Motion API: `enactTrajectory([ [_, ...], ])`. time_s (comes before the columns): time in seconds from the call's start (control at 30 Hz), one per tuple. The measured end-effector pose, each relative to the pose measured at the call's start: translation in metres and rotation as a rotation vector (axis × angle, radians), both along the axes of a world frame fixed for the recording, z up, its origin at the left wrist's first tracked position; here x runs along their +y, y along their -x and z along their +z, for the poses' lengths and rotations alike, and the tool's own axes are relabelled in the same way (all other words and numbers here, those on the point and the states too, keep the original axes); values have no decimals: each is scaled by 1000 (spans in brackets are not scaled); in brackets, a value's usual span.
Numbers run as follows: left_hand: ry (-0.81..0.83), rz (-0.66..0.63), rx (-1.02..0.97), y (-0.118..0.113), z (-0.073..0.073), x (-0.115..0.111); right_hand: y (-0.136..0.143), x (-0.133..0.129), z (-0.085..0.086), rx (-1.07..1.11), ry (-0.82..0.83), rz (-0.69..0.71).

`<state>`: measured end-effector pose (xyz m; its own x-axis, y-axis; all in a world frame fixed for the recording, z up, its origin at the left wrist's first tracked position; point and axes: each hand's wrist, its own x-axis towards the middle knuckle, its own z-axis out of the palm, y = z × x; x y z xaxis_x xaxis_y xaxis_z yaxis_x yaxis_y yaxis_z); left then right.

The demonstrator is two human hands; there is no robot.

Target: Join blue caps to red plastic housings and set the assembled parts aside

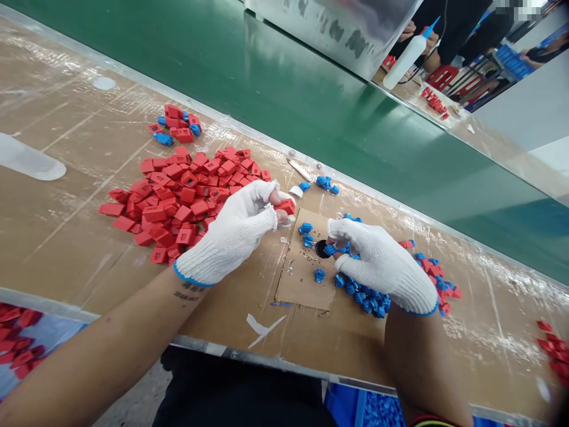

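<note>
My left hand, in a white glove with bare fingertips, pinches a red plastic block with small slots in its face. Behind that wrist spreads a large heap of red blocks. My right hand, gloved the same way, is closed on a small blue plastic piece at its fingertips. That piece is over a round black spot on a cardboard sheet. Loose blue pieces lie on the sheet, and a pile of blue pieces sits under my right palm.
A green conveyor belt runs along the table's far side, with a metal housing over it. Red and blue parts lie to the right. A blade-like tool rests near the belt. Across it, another person's hand is near a white bottle.
</note>
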<state>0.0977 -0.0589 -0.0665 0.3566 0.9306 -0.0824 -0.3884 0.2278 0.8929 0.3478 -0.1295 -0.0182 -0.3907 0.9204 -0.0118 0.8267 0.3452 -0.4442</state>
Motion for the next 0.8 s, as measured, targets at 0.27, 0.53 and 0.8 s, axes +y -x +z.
enactTrajectory([
  [0.27, 45, -125, -83, -3, -6, -5, -3, -9, 11, 548, -83, -193],
  [0.53, 46, -246, -108, -11, -15, -30, 18, -14, 3, 910, -193, -177],
  [0.8, 75, -336, -193, -15, -11, -34, 30, -13, 1, 869, -241, -85],
])
